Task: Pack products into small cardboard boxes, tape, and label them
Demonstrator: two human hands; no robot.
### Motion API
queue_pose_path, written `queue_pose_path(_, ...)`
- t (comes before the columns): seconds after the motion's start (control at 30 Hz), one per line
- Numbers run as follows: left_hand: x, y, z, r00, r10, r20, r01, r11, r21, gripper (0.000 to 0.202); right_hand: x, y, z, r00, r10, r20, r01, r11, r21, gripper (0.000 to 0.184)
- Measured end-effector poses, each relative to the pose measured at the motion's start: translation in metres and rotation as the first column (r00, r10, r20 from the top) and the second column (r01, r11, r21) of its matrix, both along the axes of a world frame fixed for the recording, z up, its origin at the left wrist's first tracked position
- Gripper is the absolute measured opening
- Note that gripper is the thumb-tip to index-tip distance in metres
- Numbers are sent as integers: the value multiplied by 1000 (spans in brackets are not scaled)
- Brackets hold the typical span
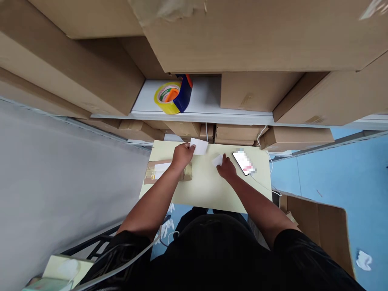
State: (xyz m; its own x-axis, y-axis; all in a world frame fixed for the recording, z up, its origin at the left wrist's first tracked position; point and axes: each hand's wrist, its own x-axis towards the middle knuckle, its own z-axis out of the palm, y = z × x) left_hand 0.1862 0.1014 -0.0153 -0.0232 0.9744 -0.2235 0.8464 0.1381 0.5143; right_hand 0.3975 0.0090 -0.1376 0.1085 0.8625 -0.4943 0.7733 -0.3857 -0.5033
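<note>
My left hand (182, 155) pinches a white card or slip of paper (200, 147) by its left edge, above the far part of the pale yellow tabletop (203, 194). Further right, my right hand (227, 167) has its fingers closed on a second white slip (217, 161), partly hidden by them. Under my left forearm lies a taped cardboard box (149, 173) with a white label. Just beyond my right hand rests a phone (242, 162) with a lit, partly blurred screen and a white cable attached.
Shelving (203, 115) stacked with cardboard boxes (248, 91) rises behind the table. A tape dispenser with yellow tape (168, 106) sits on it. To the right, an open carton (327, 230) stands on the blue floor (368, 194). A grey wall (60, 173) borders the left side.
</note>
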Motion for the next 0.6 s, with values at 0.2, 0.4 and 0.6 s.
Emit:
queue_pose_path(0.2,7,-69,42,839,179,514,-106,980,-168,38,-29,-27,61,977,77,-199,15,906,424,91)
queue_pose_path(0.4,-8,-121,81,613,-17,790,95,994,-52,56,-60,-35,129,746,-27,-665,281,919,278,31)
queue_pose_path(0.6,-81,-137,103,651,-43,758,-38,995,90,40,-98,-54,196,303,-250,-920,382,916,-124,21)
